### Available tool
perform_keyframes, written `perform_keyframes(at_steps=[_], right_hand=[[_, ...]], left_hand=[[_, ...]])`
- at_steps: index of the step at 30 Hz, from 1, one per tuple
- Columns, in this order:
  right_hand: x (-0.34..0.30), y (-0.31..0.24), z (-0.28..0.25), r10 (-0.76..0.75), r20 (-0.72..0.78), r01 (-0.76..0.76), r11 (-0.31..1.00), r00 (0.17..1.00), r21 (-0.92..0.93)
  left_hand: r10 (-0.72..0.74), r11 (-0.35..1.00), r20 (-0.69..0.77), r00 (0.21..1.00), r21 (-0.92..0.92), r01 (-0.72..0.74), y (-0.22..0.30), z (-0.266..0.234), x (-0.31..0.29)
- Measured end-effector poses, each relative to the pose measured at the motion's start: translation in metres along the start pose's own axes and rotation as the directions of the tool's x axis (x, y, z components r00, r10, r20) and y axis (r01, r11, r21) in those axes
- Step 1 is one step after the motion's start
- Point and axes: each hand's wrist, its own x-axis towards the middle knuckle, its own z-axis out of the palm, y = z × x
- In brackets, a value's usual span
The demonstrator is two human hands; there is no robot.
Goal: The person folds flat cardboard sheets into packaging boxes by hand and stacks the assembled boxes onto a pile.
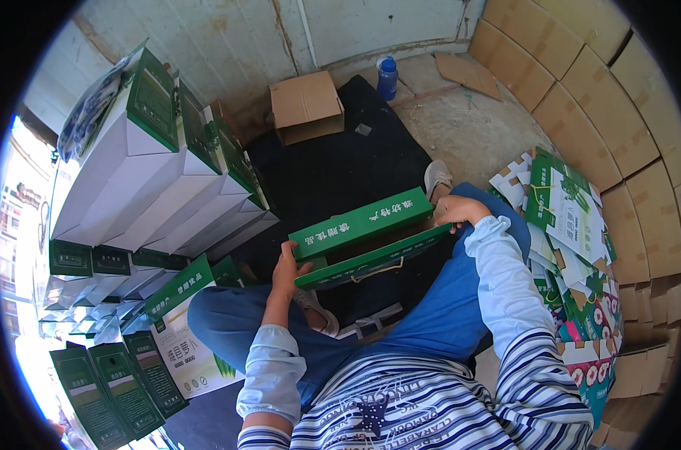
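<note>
Between my knees is a green carton with white lettering, its top gaping in a long slot between the two long panels. A pale cord handle hangs on the side nearer me. My left hand grips the left end, thumb against the near panel and fingers at the far corner. At the right end, my right hand is closed on the carton's edge. Its fingertips are partly hidden behind the near panel's corner. The carton's inside is dark and hardly visible.
Green-and-white cartons are stacked high at my left. Flat printed carton sheets are heaped at my right, before a wall of brown boxes. Ahead, a brown box sits on a black mat near a blue bottle.
</note>
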Motion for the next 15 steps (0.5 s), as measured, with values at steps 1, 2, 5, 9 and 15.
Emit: perform_keyframes(at_steps=[1,2,5,9,15], right_hand=[[0.002,-0.001,0.0,0.048,0.008,-0.047,0.996,0.999,-0.081],[0.005,-0.002,0.0,0.046,0.009,-0.045,0.995,0.999,-0.086],[0.011,0.001,-0.001,0.011,-0.022,-0.018,0.948,1.0,-0.317],[0.016,0.001,-0.004,-0.009,-0.004,0.008,0.979,1.0,-0.206],[-0.01,-0.015,-0.005,0.284,0.15,-0.278,0.959,0.947,-0.06]], left_hand=[[0.074,0.997,-0.058,0.996,0.001,-0.074,-0.005,0.002,0.0],[0.071,0.997,-0.062,0.996,-0.001,-0.071,-0.011,0.003,0.0],[0.069,0.998,-0.045,0.997,-0.01,-0.07,-0.006,0.003,0.002],[0.067,0.998,-0.035,0.997,-0.011,-0.067,-0.005,0.0,0.0],[-0.051,0.999,0.04,0.998,-0.015,0.052,0.007,-0.007,-0.004]])
